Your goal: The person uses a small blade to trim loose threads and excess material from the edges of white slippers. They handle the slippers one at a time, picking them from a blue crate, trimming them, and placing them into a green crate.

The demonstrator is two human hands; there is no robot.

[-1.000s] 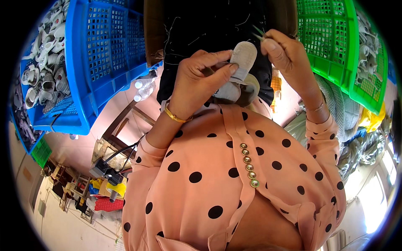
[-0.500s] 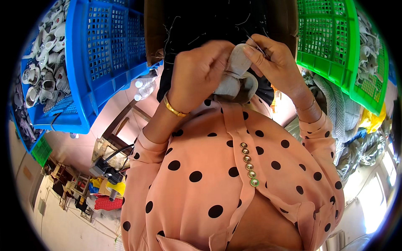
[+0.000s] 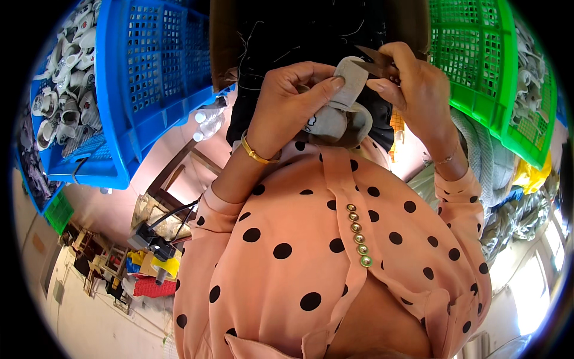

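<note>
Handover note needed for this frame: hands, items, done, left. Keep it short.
Left hand: grips the small grey fabric baby shoe, thumb pressing on its upturned sole.
Right hand: holds small dark thread snips, tips at the sole's top edge.
Blue plastic crate on the left holds many similar shoes; green plastic crate on the right holds more.
Done: shoe picked up, snips brought to it.
Left: whether any thread is cut cannot be told; shoe is not in either crate.

One head-worn fisheye view looks steeply down, close over the person's chest and both raised hands.
</note>
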